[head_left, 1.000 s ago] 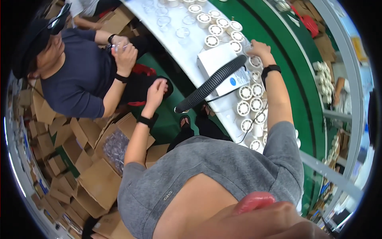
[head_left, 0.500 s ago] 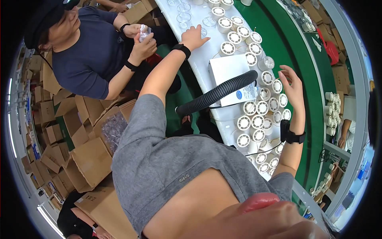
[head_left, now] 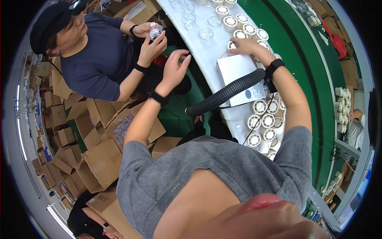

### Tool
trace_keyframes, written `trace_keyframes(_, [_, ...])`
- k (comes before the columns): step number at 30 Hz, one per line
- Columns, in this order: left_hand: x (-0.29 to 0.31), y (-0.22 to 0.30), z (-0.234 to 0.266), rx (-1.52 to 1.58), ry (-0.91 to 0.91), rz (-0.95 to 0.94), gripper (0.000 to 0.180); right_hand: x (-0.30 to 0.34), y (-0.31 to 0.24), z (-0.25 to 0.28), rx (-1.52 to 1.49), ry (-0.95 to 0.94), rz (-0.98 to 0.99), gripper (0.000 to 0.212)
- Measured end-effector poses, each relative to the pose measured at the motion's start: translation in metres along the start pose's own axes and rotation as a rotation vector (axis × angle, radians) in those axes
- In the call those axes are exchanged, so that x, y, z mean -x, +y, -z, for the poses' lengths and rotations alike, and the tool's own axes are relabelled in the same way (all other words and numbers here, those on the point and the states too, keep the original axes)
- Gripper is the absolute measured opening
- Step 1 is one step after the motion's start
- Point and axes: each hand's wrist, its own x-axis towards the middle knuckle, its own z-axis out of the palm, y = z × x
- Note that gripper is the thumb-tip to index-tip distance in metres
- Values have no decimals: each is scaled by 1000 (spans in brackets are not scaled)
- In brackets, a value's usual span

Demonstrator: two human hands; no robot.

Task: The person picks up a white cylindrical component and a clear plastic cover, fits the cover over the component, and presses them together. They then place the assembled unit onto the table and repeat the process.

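Observation:
My right hand [head_left: 245, 46] reaches across to the middle of the table, its fingers around a white cylinder with a slotted round top [head_left: 231, 46]. The hand hides part of that cylinder. My left hand [head_left: 174, 71] is in the air beside the table's left edge, fingers apart and nothing seen in it. Near it on the table lies a clear ribbed plastic disc [head_left: 206, 34], with another clear disc [head_left: 214, 21] farther off. Several more white slotted cylinders [head_left: 230, 22] stand in rows along the right side, some with thin wires.
A white box [head_left: 234, 73] stands on the white table [head_left: 207, 65], with a black corrugated hose [head_left: 227, 92] arching before it. A green belt [head_left: 296, 51] runs along the right. At the left, a co-worker [head_left: 93, 55] holds a clear plastic piece. Cardboard boxes [head_left: 101, 159] fill the floor there.
My left hand has drawn back from the clear disc, off the table toward me. My right hand has swung left and forward from the right edge to the white cylinder.

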Motion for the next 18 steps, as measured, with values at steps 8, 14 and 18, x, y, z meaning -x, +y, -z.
trace_keyframes(8, [73, -34, 51, -104, -8, 284, 18, 28, -24, 31, 118, 46, -105, 54])
trace_keyframes(14, [63, 12, 61, 286, -50, 305, 20, 137, -30, 90, -1416, 320, 204, 51])
trace_keyframes(18, [43, 87, 52, 566, -206, 39, 31, 212, -126, 91, -1992, -111, 329, 60])
